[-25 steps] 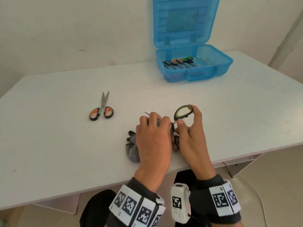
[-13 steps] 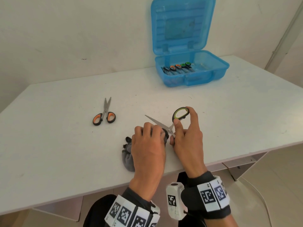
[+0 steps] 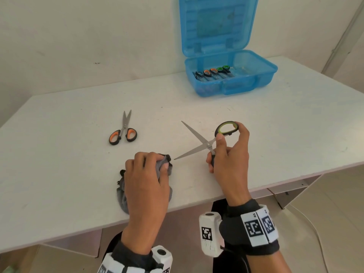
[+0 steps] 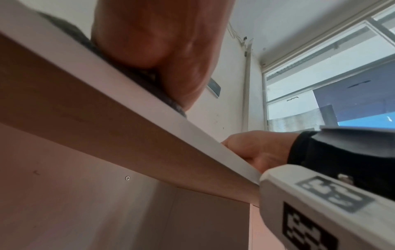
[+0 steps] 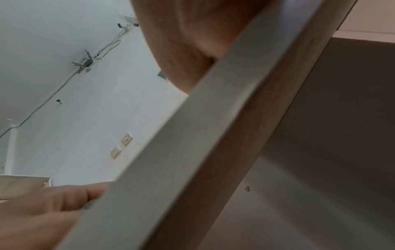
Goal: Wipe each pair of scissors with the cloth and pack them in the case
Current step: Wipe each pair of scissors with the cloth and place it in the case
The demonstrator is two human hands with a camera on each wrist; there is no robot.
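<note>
My right hand [image 3: 228, 148] grips green-handled scissors [image 3: 201, 142] by the handles, with the blades spread wide above the table. The lower blade's tip points at the grey cloth [image 3: 163, 164], just short of it. That cloth is bunched under my left hand [image 3: 147, 174], whose fingers curl around it near the table's front edge. Orange-handled scissors [image 3: 123, 133] lie flat at the left, blades nearly together. The open blue case [image 3: 230, 75] stands at the back right with several scissors inside. Both wrist views show only the table's underside and the heel of each hand.
The white table [image 3: 69, 174] ends close to my wrists, and its front edge [image 4: 192, 128] fills the wrist views. The case's lid [image 3: 216, 22] stands upright against the wall.
The cloth has come off the blades. My right hand moved right and up with the scissors, whose blades are now spread wide. My left hand stayed with the cloth.
</note>
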